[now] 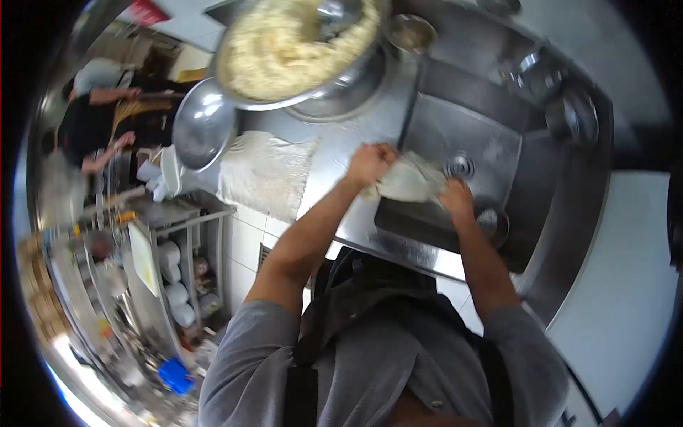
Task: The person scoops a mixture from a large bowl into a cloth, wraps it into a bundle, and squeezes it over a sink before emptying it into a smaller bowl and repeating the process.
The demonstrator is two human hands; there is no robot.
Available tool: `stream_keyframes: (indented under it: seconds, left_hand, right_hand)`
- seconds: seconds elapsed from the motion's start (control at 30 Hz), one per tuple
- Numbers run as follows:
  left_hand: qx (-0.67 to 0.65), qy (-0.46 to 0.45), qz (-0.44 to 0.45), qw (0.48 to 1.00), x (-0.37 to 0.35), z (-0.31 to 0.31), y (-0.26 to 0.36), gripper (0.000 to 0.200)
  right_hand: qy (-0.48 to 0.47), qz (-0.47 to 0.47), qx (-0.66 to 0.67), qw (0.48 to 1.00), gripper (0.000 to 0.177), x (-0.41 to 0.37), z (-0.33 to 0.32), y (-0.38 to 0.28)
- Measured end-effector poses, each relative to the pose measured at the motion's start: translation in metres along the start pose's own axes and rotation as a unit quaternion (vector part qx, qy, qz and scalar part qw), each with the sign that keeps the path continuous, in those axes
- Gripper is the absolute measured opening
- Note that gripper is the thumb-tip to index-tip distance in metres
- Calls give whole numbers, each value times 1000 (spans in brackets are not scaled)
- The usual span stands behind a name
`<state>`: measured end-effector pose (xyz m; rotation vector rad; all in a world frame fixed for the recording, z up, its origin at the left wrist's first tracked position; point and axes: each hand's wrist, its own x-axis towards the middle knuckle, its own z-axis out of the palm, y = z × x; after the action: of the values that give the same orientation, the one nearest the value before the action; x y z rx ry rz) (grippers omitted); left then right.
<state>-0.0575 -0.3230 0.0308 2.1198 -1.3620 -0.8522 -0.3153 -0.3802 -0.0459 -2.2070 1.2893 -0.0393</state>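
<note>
A pale, thin cloth (411, 179) is stretched between my two hands over the near left part of the metal sink (469, 117). My left hand (370, 164) is closed on its left end, by the sink's left edge. At the other end, my right hand (456, 198) grips the cloth above the basin. Below and between them the drain (459, 166) shows in the sink floor. A second, off-white cloth (265, 171) lies spread on the counter to the left, hanging over its front edge.
A large metal bowl (238, 96) of pale yellow, mashed-looking food stands at the back of the counter, beside an overturned-looking shiny bowl (205, 124). Metal bowls (571, 116) sit along the sink's right side. Shelves with white dishes (171, 260) stand left. Co-workers (89, 128) are beyond.
</note>
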Motion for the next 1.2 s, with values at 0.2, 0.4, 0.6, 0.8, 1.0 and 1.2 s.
stream_keyframes:
  seconds: [0.2,0.4,0.6,0.8,1.0,1.2]
  left_hand:
    - [-119,11,-57,991,-57,-32,12,31]
    - [-336,41,-129,932,-98,-130,-36,27]
    - [-448,119,-78,883,-110,-294,-105,22]
    - [-492,169,-22,854,-98,-445,-189,43]
    - [-338,257,-60,903,-104,-464,-300,53]
    - [-315,193,-27,929,-108,-481,-319,64]
  right_hand:
    - [111,-184,16,976,46,-42,-69,-31]
    - [-51,-127,211,968,48,-32,-134,-166]
    - [5,-297,318,901,43,3,-155,-384]
    - [140,-429,73,889,50,61,-151,-598]
    - [80,-416,-106,900,49,138,-79,-706]
    - [31,-415,-186,890,47,172,-52,-746]
